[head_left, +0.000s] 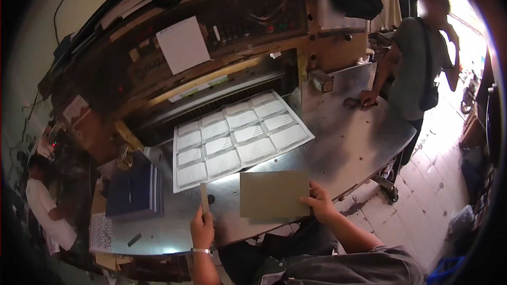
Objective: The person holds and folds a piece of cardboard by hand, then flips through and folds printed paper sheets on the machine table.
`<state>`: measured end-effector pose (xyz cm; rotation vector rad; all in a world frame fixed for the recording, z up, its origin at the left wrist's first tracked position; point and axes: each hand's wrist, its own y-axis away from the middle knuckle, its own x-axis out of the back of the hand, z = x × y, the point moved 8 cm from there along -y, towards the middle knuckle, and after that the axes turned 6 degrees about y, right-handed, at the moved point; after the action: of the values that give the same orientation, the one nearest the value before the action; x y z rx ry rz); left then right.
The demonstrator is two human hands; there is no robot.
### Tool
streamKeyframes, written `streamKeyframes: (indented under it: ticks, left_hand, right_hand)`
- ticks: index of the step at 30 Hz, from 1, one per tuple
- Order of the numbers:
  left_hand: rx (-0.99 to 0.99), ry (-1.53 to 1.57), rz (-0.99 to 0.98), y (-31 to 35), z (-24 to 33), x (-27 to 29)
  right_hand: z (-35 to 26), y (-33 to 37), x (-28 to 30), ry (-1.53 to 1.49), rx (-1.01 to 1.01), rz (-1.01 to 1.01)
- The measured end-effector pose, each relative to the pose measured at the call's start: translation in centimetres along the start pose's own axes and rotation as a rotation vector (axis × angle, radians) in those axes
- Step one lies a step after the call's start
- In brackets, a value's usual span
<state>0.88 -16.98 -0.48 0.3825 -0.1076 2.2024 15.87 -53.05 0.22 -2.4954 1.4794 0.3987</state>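
My right hand (320, 202) is closed on the right edge of a grey-brown cardboard sheet (274, 194), held up over the near edge of the metal table. To its left, my left hand (202, 228) is wrapped round a narrow upright strip (204, 196) of similar colour, possibly a board seen edge-on. The two pieces are apart. Beyond them, a large white printed sheet (237, 140), divided into a grid of panels, lies on the metal table (338, 150) and reaches toward the slot of a large cutting machine (211, 87).
A dark blue stack (132, 190) stands at the table's left end, with a small dark strip (135, 240) near it. White paper (183, 45) is on the machine's front. One person (414, 63) stands at right, a hand resting on the table; another (50, 211) is at far left.
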Motion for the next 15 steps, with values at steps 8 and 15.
streamKeyframes:
  ticks: [8, 15]
  left_hand:
    - [-0.637, -0.943, 0.407, 0.7, 3.9, 1.1]
    - [-0.05, 0.601, -0.287, 1.9, 4.8, -7.3]
  right_hand:
    - [0.1, 0.2, -0.7, 0.135, -0.019, -0.078]
    - [-0.6, 0.8, -2.7, 0.187, 0.0, -0.18]
